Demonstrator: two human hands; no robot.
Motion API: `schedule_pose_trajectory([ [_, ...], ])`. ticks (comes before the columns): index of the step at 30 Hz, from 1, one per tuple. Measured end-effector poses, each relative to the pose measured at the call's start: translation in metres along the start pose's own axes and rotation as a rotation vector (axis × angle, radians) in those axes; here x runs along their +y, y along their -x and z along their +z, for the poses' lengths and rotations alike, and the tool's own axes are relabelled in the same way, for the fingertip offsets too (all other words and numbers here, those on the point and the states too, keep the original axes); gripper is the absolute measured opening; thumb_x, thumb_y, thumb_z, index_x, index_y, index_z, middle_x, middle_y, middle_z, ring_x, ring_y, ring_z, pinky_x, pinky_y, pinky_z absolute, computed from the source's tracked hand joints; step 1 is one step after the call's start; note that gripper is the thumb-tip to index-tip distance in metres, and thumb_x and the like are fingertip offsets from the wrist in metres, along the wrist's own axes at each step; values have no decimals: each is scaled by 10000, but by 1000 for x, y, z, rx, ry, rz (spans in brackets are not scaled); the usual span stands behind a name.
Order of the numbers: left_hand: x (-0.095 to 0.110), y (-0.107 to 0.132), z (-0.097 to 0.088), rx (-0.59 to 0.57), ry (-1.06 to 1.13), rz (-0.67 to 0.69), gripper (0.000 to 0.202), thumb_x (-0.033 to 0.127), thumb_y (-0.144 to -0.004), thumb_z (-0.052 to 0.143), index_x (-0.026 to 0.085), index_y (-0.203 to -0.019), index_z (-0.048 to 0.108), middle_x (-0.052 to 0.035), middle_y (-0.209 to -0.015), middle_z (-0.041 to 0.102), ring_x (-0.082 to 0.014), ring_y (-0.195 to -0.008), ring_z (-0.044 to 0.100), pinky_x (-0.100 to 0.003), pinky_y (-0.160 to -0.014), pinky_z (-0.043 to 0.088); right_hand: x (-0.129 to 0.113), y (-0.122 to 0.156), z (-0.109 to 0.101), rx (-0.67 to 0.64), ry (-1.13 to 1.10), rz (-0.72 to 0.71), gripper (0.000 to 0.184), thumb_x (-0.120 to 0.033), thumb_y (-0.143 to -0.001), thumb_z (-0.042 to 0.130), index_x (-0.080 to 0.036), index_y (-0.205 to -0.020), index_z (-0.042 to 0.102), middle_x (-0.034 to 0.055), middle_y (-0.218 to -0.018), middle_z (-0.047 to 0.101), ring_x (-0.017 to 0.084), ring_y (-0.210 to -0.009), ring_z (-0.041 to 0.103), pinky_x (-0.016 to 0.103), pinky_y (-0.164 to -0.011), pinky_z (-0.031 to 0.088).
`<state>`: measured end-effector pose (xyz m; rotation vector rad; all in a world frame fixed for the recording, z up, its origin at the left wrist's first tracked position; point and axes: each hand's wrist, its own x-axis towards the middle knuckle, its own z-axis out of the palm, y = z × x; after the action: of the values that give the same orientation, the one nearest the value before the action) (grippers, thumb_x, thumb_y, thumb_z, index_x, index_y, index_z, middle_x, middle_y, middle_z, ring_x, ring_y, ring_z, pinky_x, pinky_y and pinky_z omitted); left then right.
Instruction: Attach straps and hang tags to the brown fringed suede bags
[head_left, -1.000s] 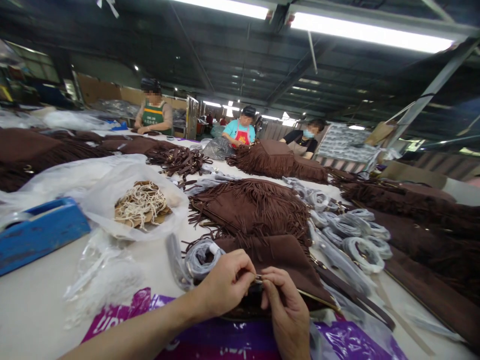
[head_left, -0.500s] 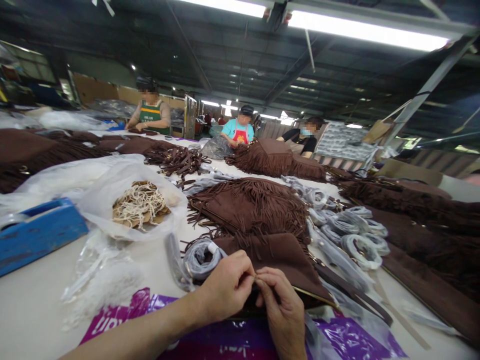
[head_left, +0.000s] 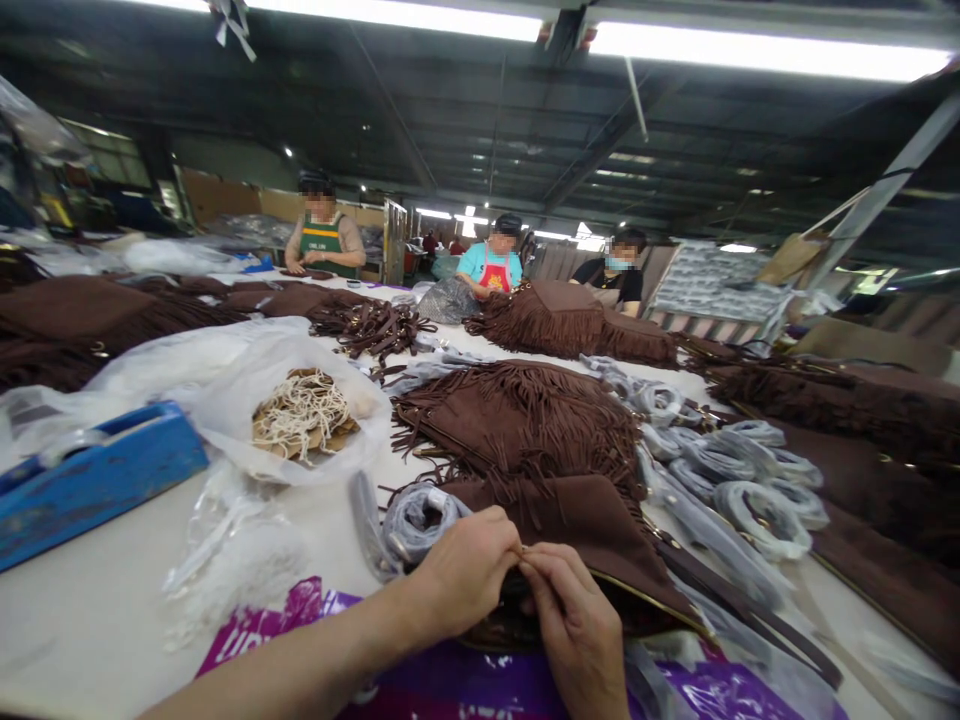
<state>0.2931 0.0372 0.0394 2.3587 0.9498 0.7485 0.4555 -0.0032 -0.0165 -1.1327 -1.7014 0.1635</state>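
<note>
A dark brown fringed bag (head_left: 589,515) lies in front of me, with a gold-toned zip along its parted near edge. My left hand (head_left: 469,570) is closed in a pinch at that edge. Close against it, my right hand (head_left: 577,610) pinches too, thumb and forefinger together. Whatever sits between the fingertips is too small and covered to name. Beside my left hand rests a strap coil wrapped in grey film (head_left: 421,520). Purple printed plastic (head_left: 450,680) spreads beneath both wrists.
A blue tape dispenser (head_left: 105,480) and a plastic bag of stringed tags (head_left: 300,420) are at left. More fringed bags (head_left: 517,410) lie ahead, wrapped straps (head_left: 750,480) at right. Three people (head_left: 495,260) are across the table.
The view has shifted, so the table's contents appear a little farther right and slightly lower. Both hands keep their pinch at the bag's edge, fingertips still together.
</note>
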Motion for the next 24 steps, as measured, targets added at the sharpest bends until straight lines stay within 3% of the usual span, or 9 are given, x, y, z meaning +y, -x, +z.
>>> schedule_pose_trajectory([
  [3, -10, -3, -27, 30, 8, 55, 254, 63, -847, 421, 177, -900, 642, -57, -965, 642, -171, -909, 582, -273, -843, 454, 4, 4, -1, 24, -77, 82, 189, -274, -922, 563, -242, -1018, 722, 74, -1004, 704, 180, -780, 696, 234, -666, 572],
  [6, -32, -2, -49, 13, -246, -25, 413, 4, -751, 427, 179, -1049, 653, -79, -1062, 645, -212, -1018, 557, -341, -938, 421, 0, 4, -7, 36, -206, 187, 251, -311, -934, 541, -242, -1115, 701, 98, -1141, 681, 140, -614, 677, 242, -568, 570],
  [9, -51, -1, -59, -148, -501, -95, 337, 33, -742, 467, 163, -972, 675, -104, -991, 656, -253, -973, 570, -362, -868, 437, -11, -5, -24, -38, -349, 245, 253, -361, -929, 547, -249, -1071, 724, 100, -1201, 660, 148, -646, 677, 246, -542, 560],
  [11, -51, -2, -62, -162, -622, -120, 270, 46, -765, 458, 160, -897, 664, -114, -965, 652, -259, -944, 581, -354, -813, 439, -22, -13, -39, -78, -424, 275, 241, -395, -914, 569, -247, -976, 748, 84, -1151, 683, 192, -817, 686, 269, -669, 574],
  [14, -24, -1, -70, -50, -730, -143, 202, 84, -807, 444, 171, -871, 615, -105, -942, 639, -263, -922, 586, -350, -763, 431, -39, -18, -59, -182, -515, 422, 262, -449, -890, 598, -231, -915, 741, 61, -959, 724, 203, -850, 671, 287, -740, 555],
  [17, 24, 7, -73, 3, -692, -119, 86, 163, -819, 477, 193, -826, 558, -71, -884, 615, -251, -855, 581, -340, -716, 423, -55, -7, -62, -299, -677, 571, 429, -473, -819, 693, -233, -1172, 648, 83, -1067, 697, 232, -944, 662, 311, -745, 549],
  [20, 67, 20, -60, -80, -583, -41, 55, 171, -792, 485, 208, -794, 526, -50, -857, 596, -236, -819, 563, -336, -712, 415, -66, 13, -48, -288, -862, 560, 826, -454, -737, 791, -254, -1428, 387, 108, -1268, 594, 244, -1066, 619, 357, -875, 510],
  [24, 86, 33, -34, -238, -400, 4, 159, 135, -719, 503, 206, -856, 538, -53, -919, 599, -236, -855, 545, -347, -756, 418, -67, 39, -34, -161, -1008, 577, 956, -506, -704, 806, -239, -1456, 280, 85, -1154, 641, 250, -975, 647, 379, -870, 517],
])
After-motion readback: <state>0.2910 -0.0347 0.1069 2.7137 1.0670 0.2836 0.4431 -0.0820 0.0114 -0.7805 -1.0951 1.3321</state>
